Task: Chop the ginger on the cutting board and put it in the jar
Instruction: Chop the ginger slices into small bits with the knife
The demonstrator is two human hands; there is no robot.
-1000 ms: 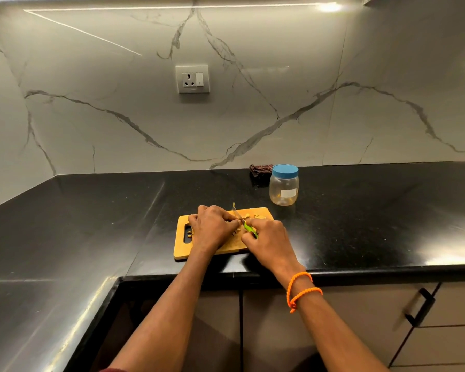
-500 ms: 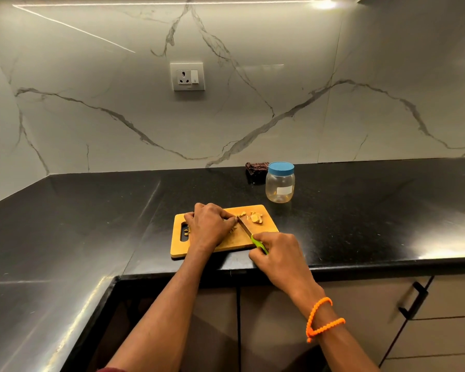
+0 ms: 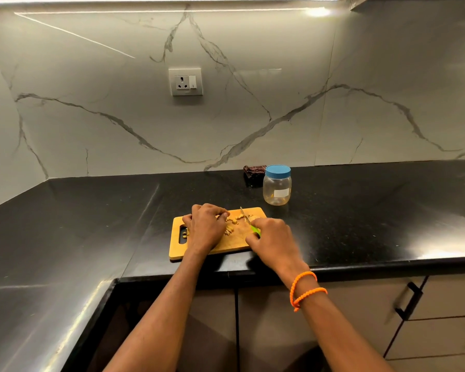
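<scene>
1. Where the counter [image 3: 360, 210] turns its corner, a wooden cutting board [image 3: 234, 244] lies near the front edge, its long axis running left to right and its handle slot at the left end.
2. Ginger [image 3: 232, 224] sits on the middle and far part of the board as small pale yellow-brown pieces, several loose; two bits lie in the handle slot.
3. Left hand [image 3: 206, 226]: fingers curled, fingertips pressing down on ginger at the far side of the board.
4. Right hand [image 3: 273, 241]: fingers wrapped round the green handle of a knife [image 3: 246, 217].
5. Knife orientation: blade points away and slightly left, tip raised over the board's far right part, among the pieces.
6. Jar [image 3: 277, 187]: clear, blue lid on, upright, beyond the board's far right corner and apart from it.
7. A dark cloth [image 3: 254, 171] lies just left of the jar, against the wall.
8. Open counter extends to the right of the board and to the left.
</scene>
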